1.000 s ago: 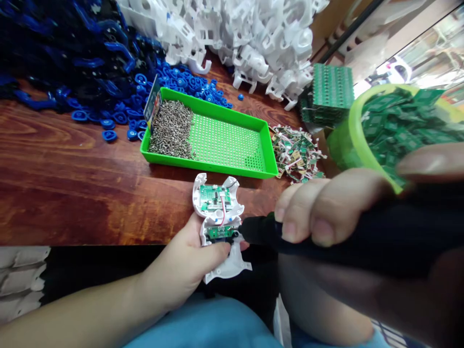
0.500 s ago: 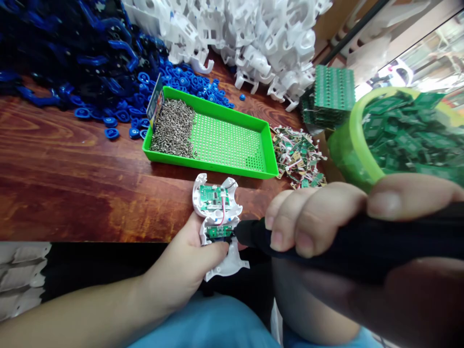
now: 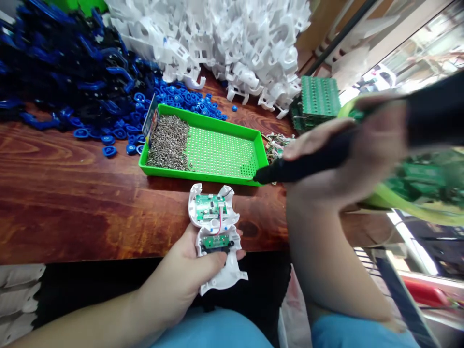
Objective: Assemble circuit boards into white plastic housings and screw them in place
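My left hand [image 3: 197, 268] grips a white plastic housing [image 3: 226, 278] from below, its thumb across the lower part. Inside the housing sit an upper green circuit board [image 3: 210, 207] and a smaller lower one [image 3: 216, 241], joined by a thin red and white cable. My right hand [image 3: 362, 150], blurred, is wrapped round a black screwdriver-like tool [image 3: 311, 162]. The tool's tip points left, at the right front corner of the green tray [image 3: 217, 179]; whether it touches cannot be made out. Small metal screws [image 3: 168, 145] fill the tray's left part.
Blue and black parts [image 3: 90, 72] are heaped at the back left, small blue pieces [image 3: 181, 99] beside them. White housings [image 3: 217, 43] pile up behind the tray. Stacked green boards [image 3: 319, 96], cable pieces [image 3: 277, 144] and a yellow-green tub [image 3: 402, 205] of boards are on the right.
My right hand has lifted the black tool off the housing and moved up and right, towards the tray's corner. My left hand still holds the housing; the whole view has shifted slightly.
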Tool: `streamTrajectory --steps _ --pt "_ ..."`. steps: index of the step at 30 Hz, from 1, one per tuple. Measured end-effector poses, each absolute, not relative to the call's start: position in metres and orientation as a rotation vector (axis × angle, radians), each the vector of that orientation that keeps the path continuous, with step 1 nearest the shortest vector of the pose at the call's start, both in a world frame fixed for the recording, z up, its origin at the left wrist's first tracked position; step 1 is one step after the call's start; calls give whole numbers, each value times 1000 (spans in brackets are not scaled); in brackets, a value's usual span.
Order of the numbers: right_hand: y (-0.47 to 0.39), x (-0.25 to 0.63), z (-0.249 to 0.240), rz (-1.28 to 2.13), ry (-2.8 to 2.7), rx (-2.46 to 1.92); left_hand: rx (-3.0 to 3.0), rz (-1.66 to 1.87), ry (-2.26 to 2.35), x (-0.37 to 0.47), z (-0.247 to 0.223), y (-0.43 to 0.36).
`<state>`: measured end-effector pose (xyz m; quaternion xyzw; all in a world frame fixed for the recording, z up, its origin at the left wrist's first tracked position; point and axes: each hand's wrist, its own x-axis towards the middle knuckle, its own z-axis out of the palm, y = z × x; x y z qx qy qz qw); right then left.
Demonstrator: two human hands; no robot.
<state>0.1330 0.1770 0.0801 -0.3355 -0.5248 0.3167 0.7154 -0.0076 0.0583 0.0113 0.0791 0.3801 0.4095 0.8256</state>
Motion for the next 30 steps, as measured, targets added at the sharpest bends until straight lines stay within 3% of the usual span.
streamTrajectory --steps 15,30 --pt "228 120 65 463 -1243 -596 188 836 758 -10 4 60" --pt "245 123 41 497 -1283 -667 120 818 763 -10 8 60"
